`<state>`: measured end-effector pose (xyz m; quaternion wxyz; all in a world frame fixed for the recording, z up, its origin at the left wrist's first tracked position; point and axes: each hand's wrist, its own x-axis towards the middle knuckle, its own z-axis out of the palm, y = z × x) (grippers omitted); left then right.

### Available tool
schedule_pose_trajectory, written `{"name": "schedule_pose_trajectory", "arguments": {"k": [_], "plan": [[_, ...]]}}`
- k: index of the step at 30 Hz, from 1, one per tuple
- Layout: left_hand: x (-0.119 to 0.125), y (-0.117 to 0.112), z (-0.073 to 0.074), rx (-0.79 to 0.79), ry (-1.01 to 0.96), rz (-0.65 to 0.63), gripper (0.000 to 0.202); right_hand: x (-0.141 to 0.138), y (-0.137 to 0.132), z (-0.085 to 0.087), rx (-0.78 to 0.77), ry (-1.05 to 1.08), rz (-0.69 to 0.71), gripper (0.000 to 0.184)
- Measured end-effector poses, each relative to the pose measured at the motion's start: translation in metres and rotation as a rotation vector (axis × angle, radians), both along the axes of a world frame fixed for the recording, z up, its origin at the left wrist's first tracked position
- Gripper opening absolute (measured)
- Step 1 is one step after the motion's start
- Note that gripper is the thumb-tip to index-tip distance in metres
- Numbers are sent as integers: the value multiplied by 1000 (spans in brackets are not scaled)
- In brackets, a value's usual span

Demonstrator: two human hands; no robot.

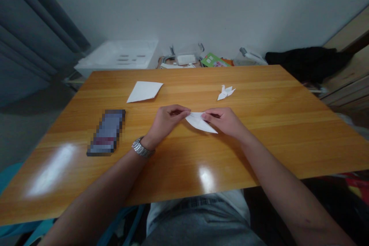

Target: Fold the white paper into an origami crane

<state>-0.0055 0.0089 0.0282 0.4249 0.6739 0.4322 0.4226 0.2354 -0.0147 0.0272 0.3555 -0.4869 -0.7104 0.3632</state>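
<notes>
glossy orange-brown wooden table (259, 138) fills the view, set against a pale grey wall, with a grey curtain at the left and clutter along its far edge. mid-table, the left hand (164, 123) and right hand (226, 121) each pinch an end of a small folded white paper piece (200, 122), lying low on the wood. a flat white paper sheet (144, 91), a finished white paper crane (225, 92) and a dark phone (107, 132) lie well apart. bare wood stretches wide to the right and toward the near edge.

Dim room, tabletop (259, 130) glare, warped edges
</notes>
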Motion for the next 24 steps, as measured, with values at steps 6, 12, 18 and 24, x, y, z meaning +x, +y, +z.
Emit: {"name": "schedule_pose_trajectory", "arguments": {"k": [6, 12, 18, 24], "plan": [[1, -2, -2, -132, -159, -21, 44, -1, 1, 1, -54, 62, -9, 38], [1, 0, -3, -150, -150, -20, 38, 0, 3, -3, -73, 87, -24, 36], [2, -3, -3, -7, 13, -59, 40, -2, 2, -2, -60, 20, 36, 31], [4, -12, -1, 68, 208, -202, 23, -3, 2, -7, -88, 12, 105, 28]]}}
